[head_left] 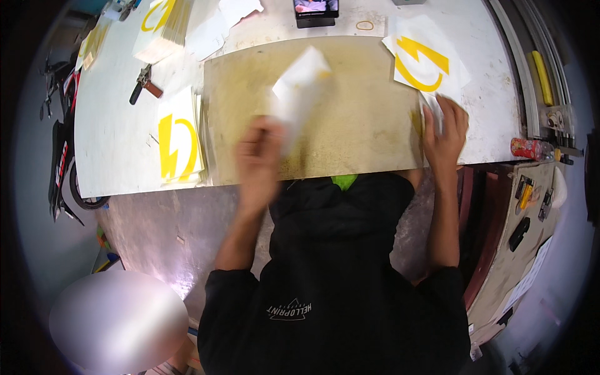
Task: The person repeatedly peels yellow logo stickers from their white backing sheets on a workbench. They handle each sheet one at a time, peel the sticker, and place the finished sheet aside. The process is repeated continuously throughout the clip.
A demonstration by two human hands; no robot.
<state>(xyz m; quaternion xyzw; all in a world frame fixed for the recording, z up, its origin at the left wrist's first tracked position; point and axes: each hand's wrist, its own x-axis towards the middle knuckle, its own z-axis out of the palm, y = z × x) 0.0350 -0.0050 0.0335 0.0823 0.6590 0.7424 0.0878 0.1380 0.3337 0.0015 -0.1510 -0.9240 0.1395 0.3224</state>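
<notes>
My left hand (pixel 259 147) is closed on the lower end of a white paper sheet (pixel 303 87) with traces of yellow. Both are smeared by motion above a tan work board (pixel 362 125). Toward the right, my right hand (pixel 445 128) rests by the board's edge with thumb and fingers apart. White paper shows between them, just below a small pile of printed sheets (pixel 425 62) bearing a yellow bolt and arc. Whether those fingers press on the paper is hard to see. A neat stack of similar yellow-printed sheets (pixel 181 144) lies left of the board.
A taller stack (pixel 164 28) stands at the far left, with a dark-handled tool (pixel 145 84) nearer. A phone (pixel 317 11) is propped at the back, near a rubber band (pixel 364 25). A red-labelled bottle (pixel 531 149) lies at the right edge. Someone's blurred head (pixel 119 322) is lower left.
</notes>
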